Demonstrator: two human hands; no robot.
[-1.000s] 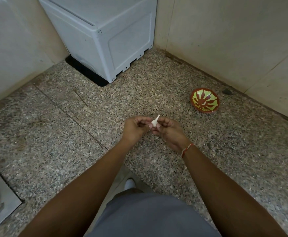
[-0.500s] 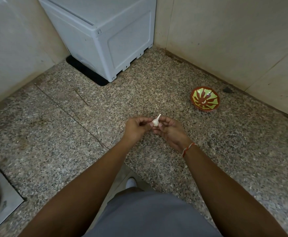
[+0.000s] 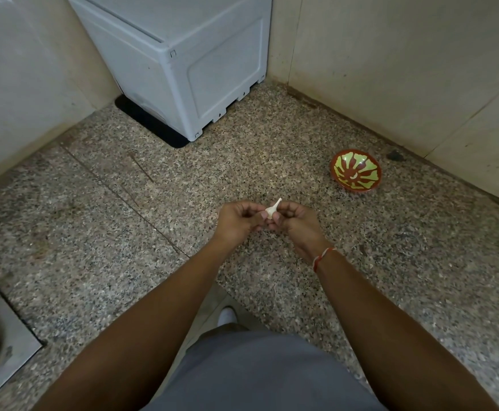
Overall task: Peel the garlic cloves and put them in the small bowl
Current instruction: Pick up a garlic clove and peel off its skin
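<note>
Garlic clove [image 3: 272,210], light with brittle papery skin, sits pinched between left hand [image 3: 238,222] and right hand [image 3: 297,225] above the floor; best held by its plump base. Bowl [image 3: 356,170] stands well apart.

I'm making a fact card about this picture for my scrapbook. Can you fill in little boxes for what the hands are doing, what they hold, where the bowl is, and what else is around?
left hand: left hand pinches the garlic clove from its side
right hand: right hand pinches the same clove from the other side
held thing: garlic clove, whitish, pointed tip sticking up
bowl: small bowl, red with green pattern, on the granite floor near the wall, apart from the hands
bowl contents: no clove visible inside
nearby: white appliance in the corner
wrist: red-and-white thread on the right wrist
</note>
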